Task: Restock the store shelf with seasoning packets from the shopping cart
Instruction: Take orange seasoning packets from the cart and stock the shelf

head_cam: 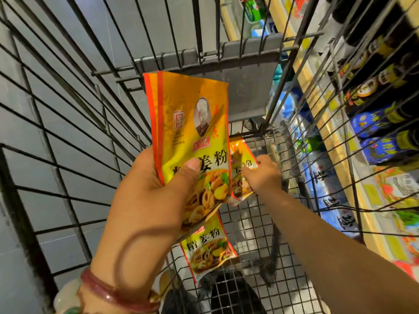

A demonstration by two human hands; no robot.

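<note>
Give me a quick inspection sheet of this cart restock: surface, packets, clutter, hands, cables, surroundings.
Surface: wire cart floor, mesh.
Job's things: stack of yellow seasoning packets held up; another packet being picked; one packet lying on the mesh.
Clutter: dark strap on the mesh.
Grippers: left hand grips the stack; right hand pinches the second packet.
Cables: nothing seen.
Surroundings: shelf of dark bottles to the right, grey floor tiles.
</note>
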